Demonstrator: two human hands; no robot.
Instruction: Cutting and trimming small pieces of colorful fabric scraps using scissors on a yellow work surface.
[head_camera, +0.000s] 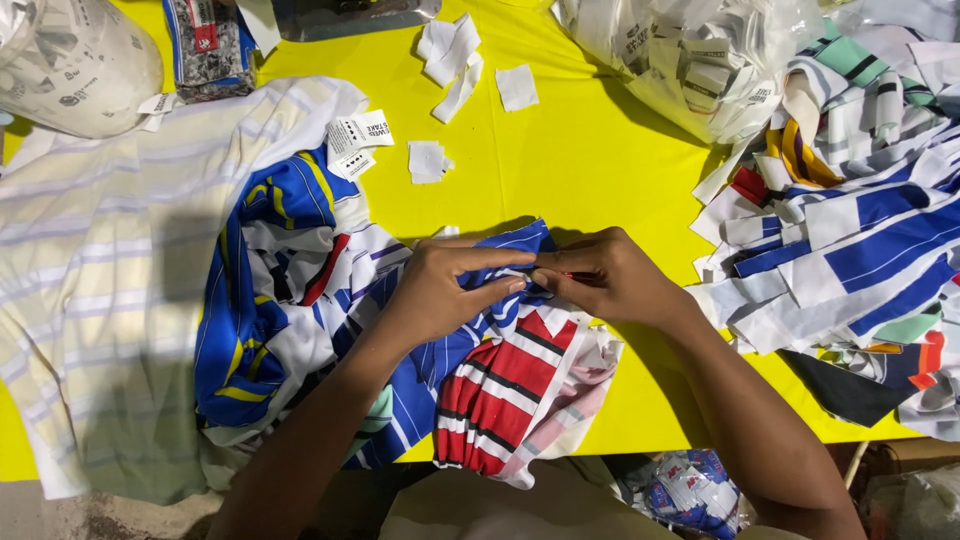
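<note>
Blue shirt (500, 262): striped, bunched on yellow table (560, 170); both hands meet on its top edge.
L hand (440, 290): thumb + fingers pinching shirt fabric.
R hand (610, 275): fingers pressed together on a thin red tool (578, 274) at same spot, touching L fingertips.
Red shirt (505, 385): just below hands, under blue shirt.
Clear bag (690, 60): above-right of blue shirt, full of white labels.
Pile (860, 230): right of blue shirt, more striped shirts.
Scraps (455, 55): loose white bits above blue shirt.
</note>
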